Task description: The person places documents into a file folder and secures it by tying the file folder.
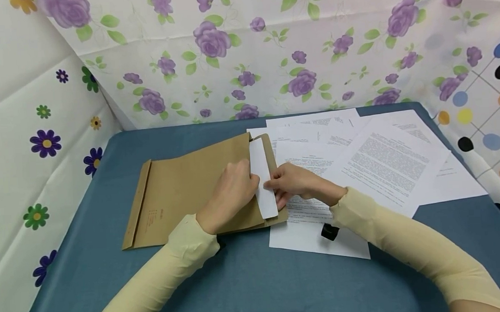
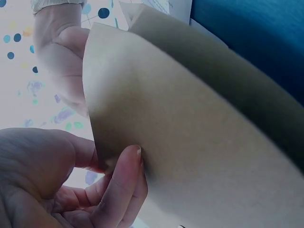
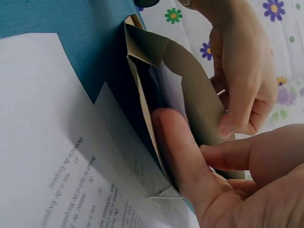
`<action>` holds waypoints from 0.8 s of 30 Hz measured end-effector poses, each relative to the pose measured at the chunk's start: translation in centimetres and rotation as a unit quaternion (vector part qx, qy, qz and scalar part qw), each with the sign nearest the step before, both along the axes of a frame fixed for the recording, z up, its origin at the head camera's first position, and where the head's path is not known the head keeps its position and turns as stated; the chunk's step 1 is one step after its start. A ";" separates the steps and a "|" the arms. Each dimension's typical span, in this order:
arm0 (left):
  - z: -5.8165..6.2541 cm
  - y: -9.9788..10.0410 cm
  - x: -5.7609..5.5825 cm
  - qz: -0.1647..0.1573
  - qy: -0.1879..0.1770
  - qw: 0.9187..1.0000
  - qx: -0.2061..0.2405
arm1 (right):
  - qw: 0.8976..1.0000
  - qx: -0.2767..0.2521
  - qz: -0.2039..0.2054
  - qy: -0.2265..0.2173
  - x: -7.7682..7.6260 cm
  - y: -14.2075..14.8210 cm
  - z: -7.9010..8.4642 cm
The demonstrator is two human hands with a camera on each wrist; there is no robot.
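A brown paper envelope (image 1: 192, 186) lies on the table with its mouth to the right. White paper (image 1: 261, 174) shows inside the opening, also in the right wrist view as a white sheet (image 3: 173, 88) between the envelope's walls. My left hand (image 1: 230, 189) pinches the near wall of the envelope (image 2: 156, 109) at its mouth, thumb against the brown surface. At the opening, my right hand (image 1: 290, 182) pinches the white paper, with one finger (image 3: 173, 137) reaching inside the envelope. How far the paper goes in is hidden.
Several printed sheets (image 1: 384, 164) lie overlapping on the right of the blue table (image 1: 247, 282). A small black object (image 1: 329, 231) shows below the right wrist. Flowered cloth (image 1: 213, 74) hangs behind the table, with more cloth at both sides.
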State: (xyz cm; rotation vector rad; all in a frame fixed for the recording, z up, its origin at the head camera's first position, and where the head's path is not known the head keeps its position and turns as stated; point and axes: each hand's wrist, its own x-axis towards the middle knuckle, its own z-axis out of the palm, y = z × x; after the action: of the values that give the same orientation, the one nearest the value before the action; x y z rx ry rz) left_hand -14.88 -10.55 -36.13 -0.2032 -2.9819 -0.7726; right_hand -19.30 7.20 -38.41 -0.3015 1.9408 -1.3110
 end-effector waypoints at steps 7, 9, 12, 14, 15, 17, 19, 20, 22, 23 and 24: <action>0.0 0.0 0.0 -0.005 0.008 1.000 -0.004 | 1.000 -0.017 -0.007 -0.013 0.1 -0.5 -0.5; -0.1 0.0 0.1 -0.005 0.010 1.000 -0.003 | 0.999 -0.025 -0.012 -0.016 0.2 -0.8 -0.7; -0.1 -0.1 0.1 -0.007 0.012 1.000 -0.001 | 0.999 -0.038 -0.023 -0.020 0.4 -1.3 -1.0; -0.1 0.0 0.1 -0.009 0.012 1.000 0.001 | 0.999 -0.042 -0.029 -0.019 0.5 -1.6 -1.2; -0.1 0.0 0.1 -0.011 0.012 1.000 0.002 | 0.998 -0.043 -0.032 -0.017 0.6 -1.8 -1.3; 0.0 0.0 0.1 -0.013 0.011 1.000 0.004 | 0.999 -0.042 -0.034 -0.009 0.8 -2.1 -1.5; 0.0 0.0 0.1 -0.014 0.010 1.000 0.005 | 0.999 -0.039 -0.031 0.000 0.9 -2.3 -1.5; 0.1 0.0 0.1 -0.014 0.010 1.000 0.005 | 0.999 -0.036 -0.027 0.007 1.0 -2.3 -1.6; 0.1 0.0 0.1 -0.012 0.007 1.000 0.005 | 0.999 -0.026 -0.014 0.023 1.1 -2.3 -1.6; 0.2 0.0 0.1 -0.011 0.006 1.000 0.005 | 0.999 -0.019 -0.005 0.031 1.1 -2.2 -1.6; 0.2 0.0 0.1 -0.010 0.005 1.000 0.005 | 0.999 -0.013 0.005 0.036 1.1 -2.1 -1.5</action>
State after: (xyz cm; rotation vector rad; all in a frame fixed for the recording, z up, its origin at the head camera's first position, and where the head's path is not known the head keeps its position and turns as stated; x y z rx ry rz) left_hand -14.73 -10.59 -35.96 -0.2352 -2.9697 -0.7859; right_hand -18.20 5.08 -39.88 -0.3758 1.9803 -1.3371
